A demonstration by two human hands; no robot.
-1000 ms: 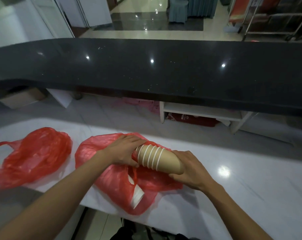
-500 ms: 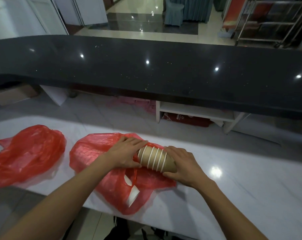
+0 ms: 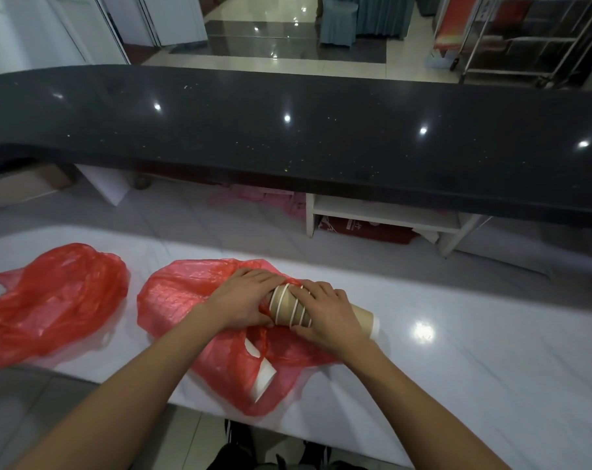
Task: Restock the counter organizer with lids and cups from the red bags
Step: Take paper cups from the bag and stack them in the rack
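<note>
A stack of brown paper cups [image 3: 289, 308] with white rims lies on its side across the mouth of a red plastic bag [image 3: 176, 293] on the white marble counter. My left hand [image 3: 242, 298] presses on the bag and the rim end of the stack. My right hand [image 3: 328, 313] wraps over the stack's middle, and the base of the end cup [image 3: 367, 322] pokes out to its right. A second red bag [image 3: 54, 300] lies crumpled to the left. White pieces [image 3: 264, 381] show through the near part of the first bag.
The white counter [image 3: 474, 351] stretches to the right. Beyond it runs a raised black stone ledge [image 3: 287, 137]. A white shelf unit [image 3: 386, 218] with a red box stands under that ledge. My shoes [image 3: 240, 449] show below the counter's near edge.
My right hand has slid along the stack toward the rims, so the base of the end cup now shows at the right. The left hand stays at the bag mouth.
</note>
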